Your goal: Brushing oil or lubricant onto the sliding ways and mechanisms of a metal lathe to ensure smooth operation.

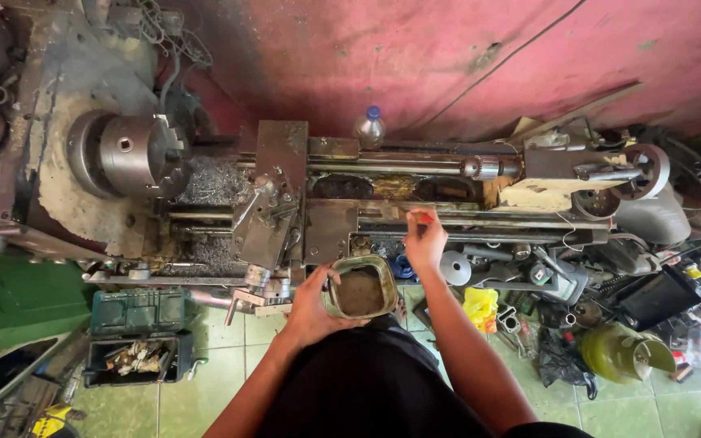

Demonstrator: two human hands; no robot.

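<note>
While my left hand point(311, 307) grips the rim of a dented metal tin point(359, 287) and keeps it level against my waist, my right hand point(425, 243) reaches forward past it to the lathe bed point(480, 221). Left fingers curled around the tin's near-left edge, thumb over the rim; murky brownish liquid inside, surface flat. Right fingers pinched on a small brush with a red handle point(420, 216), its long axis running left to right along the ways, the working end pointing left; the bristles are too small to make out. The brush lies just beyond and slightly right of the tin, so the tin's mouth sits directly below and behind my right wrist, near but apart from it. Right hand is the nearer one to the bed; left only carries. Carriage point(273, 212) stands just left of the brush, chuck point(133, 154) well apart at far left, tailstock point(578, 174) to the right. A plastic bottle point(369, 126) stands behind the bed against the pink wall.
</note>
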